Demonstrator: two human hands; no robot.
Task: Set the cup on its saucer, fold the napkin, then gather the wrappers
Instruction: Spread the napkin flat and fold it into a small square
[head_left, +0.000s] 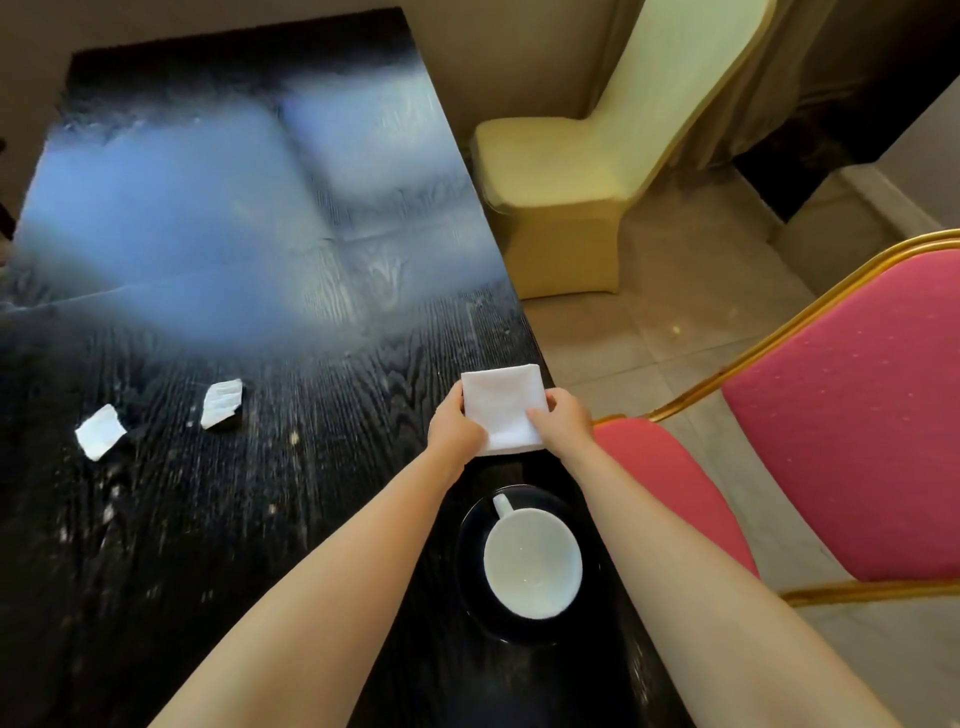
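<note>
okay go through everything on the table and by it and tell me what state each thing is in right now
cup: upright, empty, standing on its saucer, handle pointing away.
saucer: flat on the table, under the cup.
napkin: folded into a small square, held at the table's right edge.
left hand: gripping the napkin's left side.
right hand: gripping the napkin's right side.
wrappers: two, torn open, lying apart, not gathered.
pink chair: unoccupied.

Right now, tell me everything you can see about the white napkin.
The napkin is plain white, cloth-like, folded into a neat, roughly square pad with layered edges. It lies flat near the right edge of the dark wood-grain table, just beyond the cup on its saucer. The left hand grips its left edge, and the right hand holds its right edge, thumbs on top.
</note>
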